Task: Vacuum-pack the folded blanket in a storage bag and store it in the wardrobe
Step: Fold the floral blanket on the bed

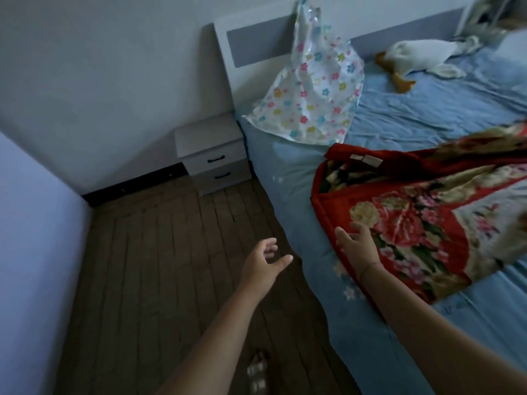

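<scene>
On the bed (pixel 285 172), covered by a blue sheet, the red floral blanket (pixel 413 218) lies toward the near side, its red-bordered edge reaching close to the mattress edge. Stacked layers show at its corner nearest the headboard (pixel 228 67), where two small pale labels (pixel 368 159) sit on the border. The storage bag (pixel 313 89), clear plastic printed with small coloured flowers, stands crumpled beyond that corner. Its upper end leans on the headboard and its lower edge rests on the sheet just beside the blanket; whether the two touch cannot be told.

The right hand (pixel 356 243) is over the blanket's near edge, fingers spread and lightly bent, gripping nothing; contact with the fabric cannot be confirmed. A thin band (pixel 368 266) circles its wrist. The left hand (pixel 262 260) is out over the wooden floor (pixel 156 252), beside the bed, fingers apart and relaxed, also holding nothing.

A white plush bird (pixel 422 55) with orange feet lies near the headboard, well apart from the blanket. A blurred patterned item (pixel 490 15) occupies the far corner. A white nightstand (pixel 211 143) with two drawers stands against the wall, touching or just beside the head of the bed. A small blurred object (pixel 258 366) lies on the floor below the left forearm.
</scene>
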Demonstrator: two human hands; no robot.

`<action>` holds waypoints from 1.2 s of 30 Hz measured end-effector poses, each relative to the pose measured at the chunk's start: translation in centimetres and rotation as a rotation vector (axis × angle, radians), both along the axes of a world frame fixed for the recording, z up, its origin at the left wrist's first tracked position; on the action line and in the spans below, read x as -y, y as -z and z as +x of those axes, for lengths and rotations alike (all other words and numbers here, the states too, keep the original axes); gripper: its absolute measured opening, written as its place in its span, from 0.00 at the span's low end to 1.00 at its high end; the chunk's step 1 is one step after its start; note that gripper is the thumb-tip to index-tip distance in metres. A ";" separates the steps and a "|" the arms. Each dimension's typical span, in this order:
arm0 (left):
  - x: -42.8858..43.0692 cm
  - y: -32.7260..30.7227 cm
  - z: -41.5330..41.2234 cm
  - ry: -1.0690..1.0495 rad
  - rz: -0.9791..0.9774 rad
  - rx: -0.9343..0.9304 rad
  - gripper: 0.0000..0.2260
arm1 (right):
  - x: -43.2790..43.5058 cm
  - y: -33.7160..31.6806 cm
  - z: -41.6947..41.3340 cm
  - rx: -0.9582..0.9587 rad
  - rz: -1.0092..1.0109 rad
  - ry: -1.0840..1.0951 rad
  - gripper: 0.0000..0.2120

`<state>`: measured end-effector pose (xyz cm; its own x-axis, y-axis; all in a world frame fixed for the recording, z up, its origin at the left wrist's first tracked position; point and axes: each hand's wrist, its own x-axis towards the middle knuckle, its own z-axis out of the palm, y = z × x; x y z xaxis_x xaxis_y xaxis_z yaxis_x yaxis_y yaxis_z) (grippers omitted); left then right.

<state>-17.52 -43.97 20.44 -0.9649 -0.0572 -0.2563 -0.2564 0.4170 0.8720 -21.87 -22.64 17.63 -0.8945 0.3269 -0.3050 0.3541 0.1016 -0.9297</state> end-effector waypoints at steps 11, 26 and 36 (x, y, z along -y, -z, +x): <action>3.5 0.4 -26.3 0.267 -0.004 0.030 0.23 | 3.5 1.1 -18.7 0.026 -0.182 0.262 0.17; -7.6 8.5 -53.4 0.386 0.042 0.200 0.21 | -2.5 10.4 -40.5 0.182 -0.471 0.511 0.17; -11.5 15.6 -63.6 0.458 -0.060 0.329 0.20 | -5.0 16.7 -51.3 0.287 -0.824 0.727 0.28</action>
<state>-81.09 -32.43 4.89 -0.7646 0.3245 -0.5569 -0.2922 0.5957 0.7482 -73.13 -17.65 0.89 -0.4373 0.3450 -0.8305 0.2903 -0.8199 -0.4934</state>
